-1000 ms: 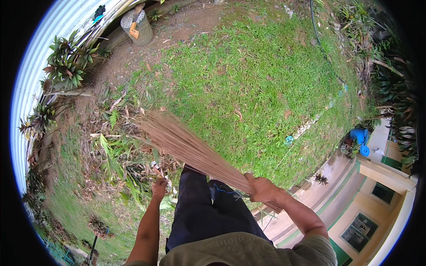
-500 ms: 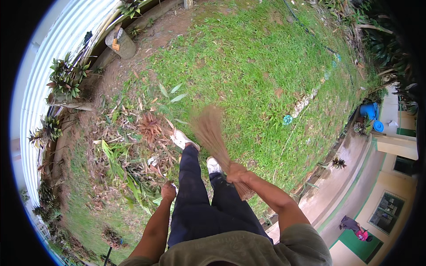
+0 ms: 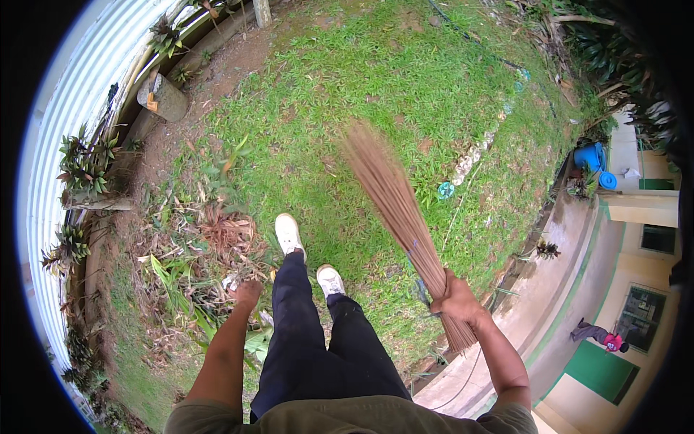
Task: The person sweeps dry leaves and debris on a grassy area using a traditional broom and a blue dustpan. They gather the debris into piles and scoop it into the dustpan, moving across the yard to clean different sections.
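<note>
My right hand (image 3: 460,300) is wrapped round the bound lower part of a brown stick broom (image 3: 405,213). Its bristles fan up and to the left, held above the grass, and the tips are blurred. My left hand (image 3: 248,291) hangs with curled fingers over a pile of dry leaves and cut plants (image 3: 191,289); whether anything is inside it is hidden. Close to those fingers lies a bit of white litter (image 3: 230,281) in the pile. A clump of reddish-brown dead leaves (image 3: 225,230) sits at the pile's far side.
Green lawn (image 3: 347,79) spreads ahead of my white shoes (image 3: 288,235). Potted plants (image 3: 85,163) and a concrete stump (image 3: 165,100) line the left wall. At right, a row of stones (image 3: 473,155), a paved walkway (image 3: 549,296), blue buckets (image 3: 589,155) and another person (image 3: 600,334).
The broom has swung right and away from my feet, with my right hand moving right. My left hand has moved left over the pile. My feet have shifted slightly on the grass.
</note>
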The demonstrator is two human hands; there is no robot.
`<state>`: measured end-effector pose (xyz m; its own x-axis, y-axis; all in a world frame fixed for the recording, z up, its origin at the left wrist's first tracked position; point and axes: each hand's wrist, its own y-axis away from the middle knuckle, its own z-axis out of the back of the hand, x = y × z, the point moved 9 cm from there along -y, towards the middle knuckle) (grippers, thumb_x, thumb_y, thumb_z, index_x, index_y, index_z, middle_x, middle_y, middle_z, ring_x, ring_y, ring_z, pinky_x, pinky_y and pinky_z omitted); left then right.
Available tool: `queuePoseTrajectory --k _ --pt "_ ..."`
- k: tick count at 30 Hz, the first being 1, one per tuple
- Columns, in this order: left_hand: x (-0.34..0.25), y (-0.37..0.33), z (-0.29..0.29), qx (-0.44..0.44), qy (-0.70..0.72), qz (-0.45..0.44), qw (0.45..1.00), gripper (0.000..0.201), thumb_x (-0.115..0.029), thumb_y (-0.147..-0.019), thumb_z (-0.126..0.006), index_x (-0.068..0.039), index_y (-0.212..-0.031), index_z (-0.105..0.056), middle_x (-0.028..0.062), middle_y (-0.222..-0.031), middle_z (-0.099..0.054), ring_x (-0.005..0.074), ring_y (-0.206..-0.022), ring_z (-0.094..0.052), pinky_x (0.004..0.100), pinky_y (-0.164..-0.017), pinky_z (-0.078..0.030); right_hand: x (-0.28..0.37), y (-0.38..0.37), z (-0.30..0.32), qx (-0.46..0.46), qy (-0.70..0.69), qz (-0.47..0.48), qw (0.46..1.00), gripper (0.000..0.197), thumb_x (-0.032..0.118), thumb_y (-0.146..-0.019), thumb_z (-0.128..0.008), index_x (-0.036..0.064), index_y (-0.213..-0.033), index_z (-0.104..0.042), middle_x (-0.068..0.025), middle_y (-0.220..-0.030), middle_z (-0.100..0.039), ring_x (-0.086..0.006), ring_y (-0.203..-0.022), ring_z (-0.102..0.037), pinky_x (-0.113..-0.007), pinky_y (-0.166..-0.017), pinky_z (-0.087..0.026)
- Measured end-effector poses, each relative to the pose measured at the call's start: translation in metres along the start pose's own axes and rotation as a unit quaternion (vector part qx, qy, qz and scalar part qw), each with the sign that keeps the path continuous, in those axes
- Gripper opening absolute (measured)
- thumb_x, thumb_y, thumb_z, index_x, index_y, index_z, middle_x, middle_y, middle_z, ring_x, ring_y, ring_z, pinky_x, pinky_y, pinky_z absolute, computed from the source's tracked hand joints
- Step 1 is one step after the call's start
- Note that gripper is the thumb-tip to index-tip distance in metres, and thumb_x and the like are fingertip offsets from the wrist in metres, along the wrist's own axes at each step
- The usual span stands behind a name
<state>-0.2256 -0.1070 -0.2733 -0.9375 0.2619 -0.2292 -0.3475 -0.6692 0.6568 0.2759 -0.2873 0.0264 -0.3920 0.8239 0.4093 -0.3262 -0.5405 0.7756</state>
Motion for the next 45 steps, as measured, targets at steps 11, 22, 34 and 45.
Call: queuePoseTrajectory --k 11,22,34,45 --pt "-0.14 -0.285 0.028 -0.043 0.283 0.052 0.957 0.084 -0.043 -0.078 -0.064 0.005 -0.138 -0.028 0.0281 -0.13 -0.046 0.0359 -0.122 -0.046 0.037 -0.102 -0.036 -0.048 -0.096 -0.195 0.13 -0.165 -0.152 0.966 0.069 0.008 -0.057 -0.073 -0.0107 -0.115 -0.04 -0.0169 -0.099 -0.059 -0.0239 -0.09 -0.06 -0.031 -0.08 -0.048" --pt "-0.196 -0.47 0.045 -0.138 0.156 -0.202 0.957 0.036 -0.024 -0.093 -0.049 -0.011 -0.126 -0.049 0.012 -0.135 -0.047 0.0366 -0.131 -0.033 0.0412 -0.105 -0.034 -0.046 -0.073 -0.274 0.184 -0.224 -0.3 0.909 0.083 0.023 -0.054 -0.081 -0.01 -0.116 -0.036 -0.025 -0.101 -0.061 -0.0331 -0.094 -0.062 -0.038 -0.083 -0.049" --pt "-0.151 -0.51 0.083 -0.166 0.376 0.034 0.911 0.024 -0.028 -0.09 -0.05 -0.008 -0.095 -0.063 0.0154 -0.087 -0.064 0.0327 -0.082 -0.061 0.0407 -0.073 -0.047 -0.035 -0.087 -0.294 0.178 -0.298 -0.362 0.865 0.097 0.036 -0.046 -0.088 -0.0082 -0.118 -0.04 -0.0214 -0.103 -0.061 -0.0299 -0.094 -0.062 -0.036 -0.084 -0.049" --pt "-0.358 -0.447 -0.002 0.06 -0.099 -0.482 0.868 0.029 -0.014 -0.088 -0.049 -0.01 -0.115 -0.057 0.0149 -0.113 -0.059 0.0326 -0.105 -0.054 0.0434 -0.091 -0.044 -0.035 -0.088 -0.295 0.164 -0.319 -0.328 0.874 0.082 0.019 -0.051 -0.083 -0.0075 -0.117 -0.041 -0.018 -0.1 -0.062 -0.0248 -0.09 -0.063 -0.034 -0.078 -0.051"
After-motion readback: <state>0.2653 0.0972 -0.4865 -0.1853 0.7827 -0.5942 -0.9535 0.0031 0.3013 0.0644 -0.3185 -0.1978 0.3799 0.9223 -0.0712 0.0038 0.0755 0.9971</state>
